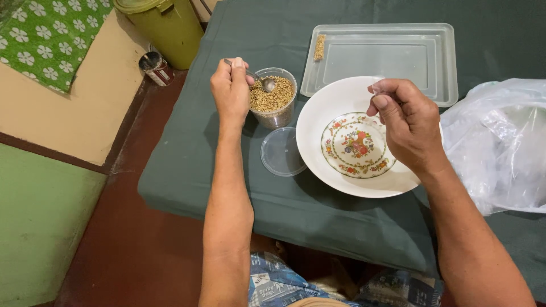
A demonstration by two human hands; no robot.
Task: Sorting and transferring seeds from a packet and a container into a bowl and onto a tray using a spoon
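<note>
The left hand (230, 91) is gripping a metal spoon (259, 79), its bowl dipping into the clear cup of brown grains (274, 98). The right hand (406, 122) is hovering over the floral plate (341, 113), fingers curled, apparently holding nothing. The plate is lying bare; the cup is sitting nearly full beside its lid (282, 152).

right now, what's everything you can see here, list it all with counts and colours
clear plastic cup of brown grains: 1, on the green tablecloth, left of the plate
metal spoon: 1, silver, bowl over the grains
round clear plastic lid: 1, flat beside the cup
white plate with floral centre: 1, mid table
clear rectangular plastic tray: 1, behind the plate
clear plastic bag: 1, right edge
green tablecloth: 1, covers the table
olive-green bin: 1, on the floor, top left
small tin can: 1, by the bin
left hand: holds the spoon
right hand: closed above the plate
</note>
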